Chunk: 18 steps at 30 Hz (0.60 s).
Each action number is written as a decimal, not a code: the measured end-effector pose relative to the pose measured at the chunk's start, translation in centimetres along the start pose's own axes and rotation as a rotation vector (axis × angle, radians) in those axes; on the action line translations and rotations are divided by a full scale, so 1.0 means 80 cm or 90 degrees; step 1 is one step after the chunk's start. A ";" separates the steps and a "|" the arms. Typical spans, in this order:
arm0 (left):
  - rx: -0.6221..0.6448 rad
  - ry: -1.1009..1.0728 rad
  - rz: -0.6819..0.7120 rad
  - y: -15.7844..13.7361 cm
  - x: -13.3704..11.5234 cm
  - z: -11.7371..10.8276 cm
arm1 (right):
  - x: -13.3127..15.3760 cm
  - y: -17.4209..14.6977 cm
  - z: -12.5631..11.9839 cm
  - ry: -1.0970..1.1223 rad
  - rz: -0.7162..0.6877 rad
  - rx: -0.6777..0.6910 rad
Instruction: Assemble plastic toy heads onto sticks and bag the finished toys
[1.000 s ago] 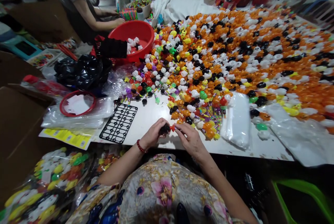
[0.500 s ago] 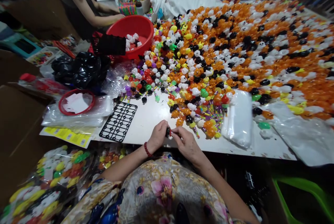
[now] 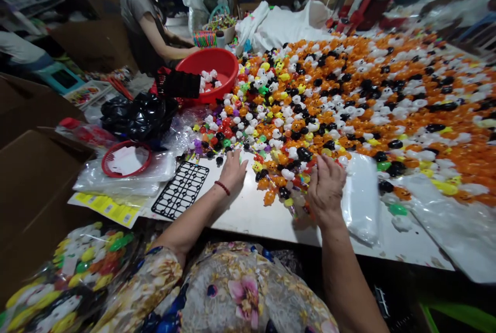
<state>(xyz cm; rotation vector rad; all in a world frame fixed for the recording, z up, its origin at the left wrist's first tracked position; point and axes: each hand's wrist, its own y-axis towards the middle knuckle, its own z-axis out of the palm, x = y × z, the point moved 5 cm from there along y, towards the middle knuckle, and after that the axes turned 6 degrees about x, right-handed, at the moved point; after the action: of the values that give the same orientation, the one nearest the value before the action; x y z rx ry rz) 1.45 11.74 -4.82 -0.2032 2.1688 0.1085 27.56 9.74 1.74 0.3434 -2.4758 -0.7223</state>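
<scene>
My left hand [image 3: 233,173] lies over the white table, fingers stretched forward and thumb apart, with its fingertips at the near edge of a pile of small plastic toy heads [image 3: 277,122]. No object shows in it. My right hand [image 3: 327,188] reaches over the front of the pile, beside a heap of toys with striped sticks [image 3: 293,211]. Its fingers are extended and partly bent over the toys; what they touch underneath is hidden. A black plastic grid tray [image 3: 181,189] rests on the table left of my left hand.
A stack of clear plastic bags [image 3: 361,198] lies right of my right hand. To the left are a small red basket [image 3: 147,162] with white paper, yellow printed sheets [image 3: 104,209] and black plastic [image 3: 145,121]. A co-worker [image 3: 145,28] is behind a red basin [image 3: 228,72].
My hands were together at the table's front edge, holding a small black and red piece. Now they are apart: the left has moved forward and slightly left, the right forward and right.
</scene>
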 end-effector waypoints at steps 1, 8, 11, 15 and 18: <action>0.004 0.014 -0.001 0.011 0.004 0.000 | -0.005 0.004 0.008 -0.028 -0.012 -0.001; 0.011 -0.026 -0.053 0.009 0.019 -0.002 | -0.034 0.015 0.039 -0.093 0.050 0.011; 0.069 -0.190 -0.108 -0.015 0.014 -0.001 | -0.005 0.018 0.031 -0.084 -0.005 0.035; 0.252 -0.404 -0.055 -0.050 -0.022 0.010 | 0.069 -0.007 0.058 0.047 -0.213 0.181; 0.306 -0.332 0.005 -0.054 -0.039 0.002 | 0.096 -0.036 0.090 0.117 -0.267 0.256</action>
<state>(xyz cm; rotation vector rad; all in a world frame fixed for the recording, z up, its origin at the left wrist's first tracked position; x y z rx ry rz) 4.11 7.86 -2.37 0.1028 1.6174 -0.3212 17.47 7.50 -1.73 1.0526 -2.3809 -0.3188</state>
